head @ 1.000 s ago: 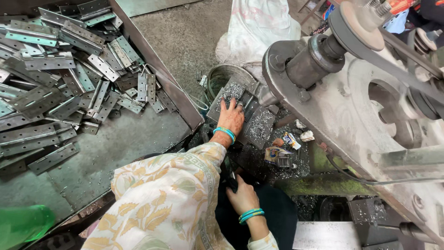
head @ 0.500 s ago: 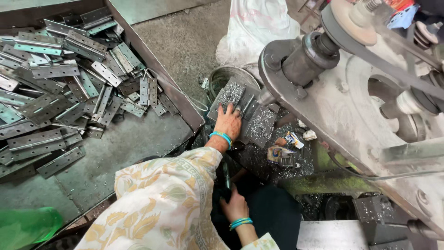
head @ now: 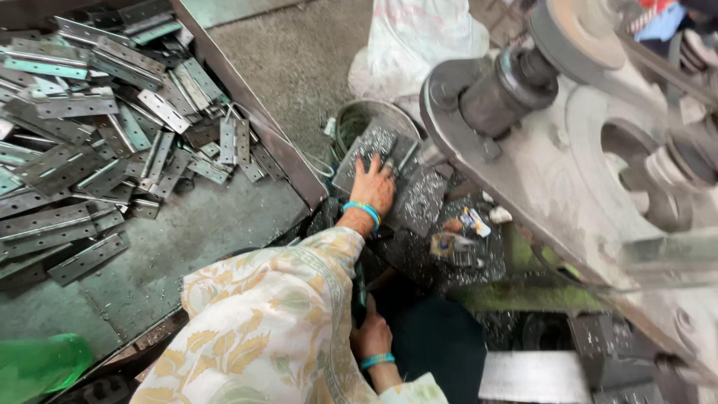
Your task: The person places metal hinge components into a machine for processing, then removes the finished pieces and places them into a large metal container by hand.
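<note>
A view looked down from a person's head at a cramped metal workshop; the left hand (head: 372,187), reaching out of a cream floral sleeve (head: 269,329) with teal bangles at the wrist, lay flat and unclenched, fingers spread, pressing on a dark metal plate (head: 351,161) dusted with bright shavings; the plate rested low beside the base of a large grey machine (head: 568,187), just in front of a round tin (head: 359,116). The right hand (head: 372,335), also bangled, sat lower, near the person's lap at the edge of a dark gap, partly hidden by the sleeve; whether it gripped anything could not be told.

As for progress, a large heap of flat steel hinges (head: 97,142) filled the far part of a shallow steel tray (head: 202,239) to the left, while the near part of the tray showed bare metal; no hinge was in either hand, and which hinges were finished could not be judged.

The surface around the plate was black, oily and strewn with swarf and a few small wrappers (head: 458,238); beyond lay rough concrete floor (head: 299,52) and a white sack (head: 419,45); a blurred green object (head: 41,366) sat at the lower left.
</note>
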